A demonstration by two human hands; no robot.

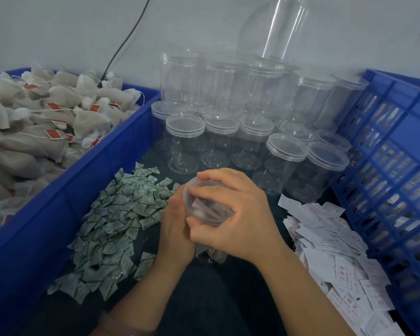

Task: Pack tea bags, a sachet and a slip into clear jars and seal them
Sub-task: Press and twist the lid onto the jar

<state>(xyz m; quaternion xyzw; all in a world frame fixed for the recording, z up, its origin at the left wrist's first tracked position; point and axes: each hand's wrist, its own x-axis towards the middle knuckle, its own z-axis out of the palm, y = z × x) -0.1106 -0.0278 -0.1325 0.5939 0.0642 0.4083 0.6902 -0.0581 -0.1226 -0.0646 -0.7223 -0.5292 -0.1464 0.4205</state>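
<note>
A clear jar point(205, 209) with a clear lid sits between both hands at the centre; tea bags and a white slip show through its top. My left hand point(175, 229) grips the jar's side from the left. My right hand point(238, 214) curls over the lid, thumb and fingers round its rim. A heap of tea bags point(41, 122) with red tags fills the blue bin on the left. Green-printed sachets point(117, 226) lie scattered left of the hands. White paper slips point(335, 251) are piled to the right.
Several lidded empty clear jars point(240, 132) stand stacked behind the hands. A solid blue bin point(66, 204) borders the left, a slatted blue crate point(393, 166) the right. A dark cable point(124, 42) runs down the grey wall. The work surface is dark.
</note>
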